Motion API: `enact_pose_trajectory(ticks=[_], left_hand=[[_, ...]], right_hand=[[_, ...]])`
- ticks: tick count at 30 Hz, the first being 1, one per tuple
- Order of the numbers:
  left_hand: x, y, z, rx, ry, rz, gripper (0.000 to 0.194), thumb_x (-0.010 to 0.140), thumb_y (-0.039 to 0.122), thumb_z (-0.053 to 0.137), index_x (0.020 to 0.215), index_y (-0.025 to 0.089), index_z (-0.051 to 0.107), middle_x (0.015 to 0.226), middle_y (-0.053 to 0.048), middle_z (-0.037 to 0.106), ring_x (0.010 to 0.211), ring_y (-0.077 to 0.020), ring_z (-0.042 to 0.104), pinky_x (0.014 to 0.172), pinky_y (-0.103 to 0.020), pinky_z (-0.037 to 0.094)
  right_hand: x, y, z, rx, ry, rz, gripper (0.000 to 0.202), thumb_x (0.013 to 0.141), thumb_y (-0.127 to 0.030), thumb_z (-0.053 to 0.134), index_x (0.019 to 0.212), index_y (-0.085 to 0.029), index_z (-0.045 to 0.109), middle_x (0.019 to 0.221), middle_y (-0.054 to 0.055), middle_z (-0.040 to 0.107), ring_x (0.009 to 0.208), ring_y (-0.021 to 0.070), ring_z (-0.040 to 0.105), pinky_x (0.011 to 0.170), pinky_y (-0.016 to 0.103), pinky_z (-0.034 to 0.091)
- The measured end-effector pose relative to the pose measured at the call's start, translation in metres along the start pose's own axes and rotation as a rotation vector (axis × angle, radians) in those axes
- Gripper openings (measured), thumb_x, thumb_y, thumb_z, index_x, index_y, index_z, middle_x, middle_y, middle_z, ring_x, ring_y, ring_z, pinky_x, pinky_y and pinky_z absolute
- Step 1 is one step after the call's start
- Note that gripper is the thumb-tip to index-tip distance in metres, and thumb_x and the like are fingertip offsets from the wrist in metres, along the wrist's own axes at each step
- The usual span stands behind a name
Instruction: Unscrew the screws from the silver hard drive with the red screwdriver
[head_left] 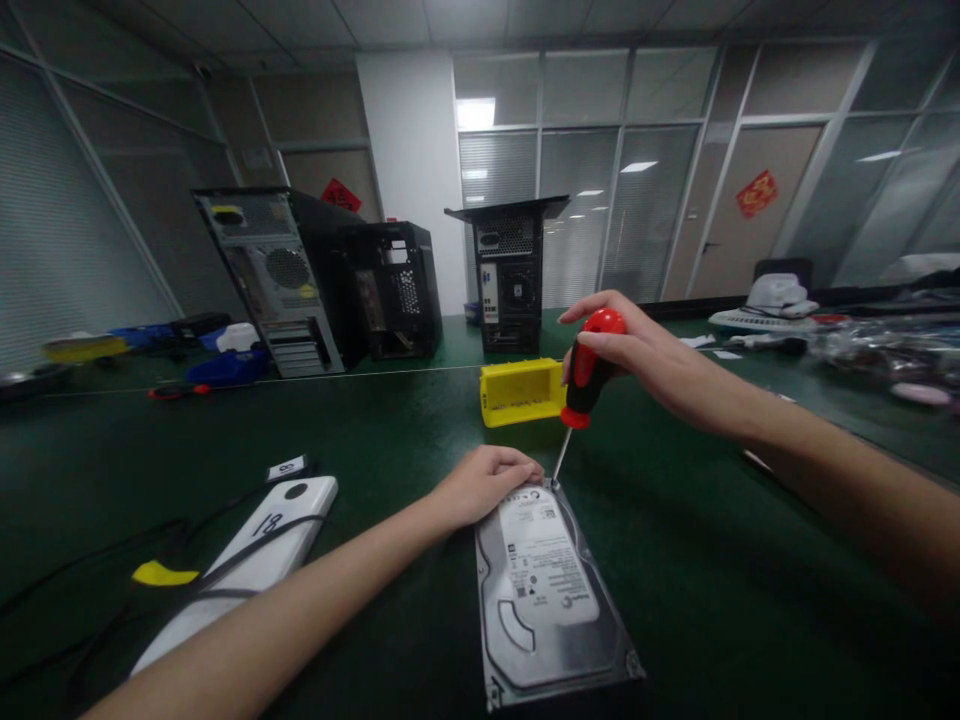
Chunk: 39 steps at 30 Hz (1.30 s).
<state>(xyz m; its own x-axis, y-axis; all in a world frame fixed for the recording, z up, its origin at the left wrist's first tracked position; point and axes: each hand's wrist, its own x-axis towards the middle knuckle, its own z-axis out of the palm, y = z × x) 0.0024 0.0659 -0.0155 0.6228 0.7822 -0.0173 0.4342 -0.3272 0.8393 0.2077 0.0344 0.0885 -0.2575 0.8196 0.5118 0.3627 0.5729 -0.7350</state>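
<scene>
A silver hard drive (547,600) with a white printed label lies flat on the green table in front of me. My left hand (487,482) is closed over its far left corner, fingers together and resting on the edge. My right hand (626,345) is wrapped round the handle of a red and black screwdriver (585,375). The tool leans slightly, its metal shaft pointing down to the drive's far right corner, where the tip meets a screw spot. Just behind the hands stands a yellow plastic bin (521,395) with small bits inside, too small to name.
Three black computer cases (315,270) stand along the back of the table. A white power bank-like block (262,545) marked 18, with a black cable, lies at left. Blue bins (229,367) sit far left. Clear plastic bags (885,350) and a white cap (776,298) are at right.
</scene>
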Motion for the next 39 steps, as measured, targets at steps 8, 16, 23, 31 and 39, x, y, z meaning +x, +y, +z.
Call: enact_pose_trajectory(ticks=[8,16,23,31,39], left_hand=[[0.000,-0.002,0.000,0.008,0.003,0.007,0.031,0.088,0.035,0.045,0.103,0.016,0.066,0.102,-0.005,0.067,0.090,-0.0185,0.059,0.077,-0.026,0.043],[0.001,-0.004,0.000,0.007,0.008,0.012,0.032,0.088,0.036,0.045,0.103,0.015,0.065,0.102,-0.006,0.067,0.089,-0.0191,0.060,0.077,-0.027,0.042],[-0.002,0.002,-0.001,0.003,-0.002,-0.009,0.031,0.088,0.034,0.046,0.104,0.015,0.065,0.101,-0.006,0.067,0.089,-0.0189,0.060,0.078,-0.027,0.042],[0.002,-0.003,0.001,0.018,0.011,0.011,0.032,0.087,0.034,0.046,0.102,0.014,0.066,0.101,-0.006,0.067,0.089,-0.0197,0.060,0.075,-0.027,0.043],[0.001,-0.001,0.000,0.016,0.002,0.005,0.031,0.088,0.032,0.046,0.103,0.015,0.066,0.100,-0.005,0.067,0.088,-0.0186,0.060,0.076,-0.026,0.043]], right_hand=[[0.002,0.000,0.003,0.026,0.004,-0.066,0.021,0.075,-0.036,0.066,0.086,-0.019,0.062,0.084,0.006,0.061,0.080,0.0206,0.058,0.069,0.037,0.048],[0.003,0.003,0.014,0.061,0.020,-0.135,0.032,0.080,-0.039,0.058,0.108,-0.025,0.052,0.085,0.001,0.057,0.077,0.0169,0.059,0.071,0.033,0.049],[0.008,0.003,0.004,0.030,-0.033,-0.066,0.025,0.084,-0.042,0.052,0.100,-0.024,0.057,0.093,0.004,0.059,0.084,0.0193,0.056,0.071,0.034,0.047],[0.007,0.005,0.005,0.044,-0.022,-0.054,0.029,0.074,-0.041,0.065,0.088,-0.022,0.047,0.086,0.003,0.061,0.082,0.0208,0.061,0.074,0.038,0.050],[0.004,0.005,0.016,0.220,-0.018,-0.022,0.031,0.084,-0.047,0.049,0.106,-0.026,0.045,0.082,0.000,0.057,0.077,0.0162,0.061,0.077,0.035,0.050]])
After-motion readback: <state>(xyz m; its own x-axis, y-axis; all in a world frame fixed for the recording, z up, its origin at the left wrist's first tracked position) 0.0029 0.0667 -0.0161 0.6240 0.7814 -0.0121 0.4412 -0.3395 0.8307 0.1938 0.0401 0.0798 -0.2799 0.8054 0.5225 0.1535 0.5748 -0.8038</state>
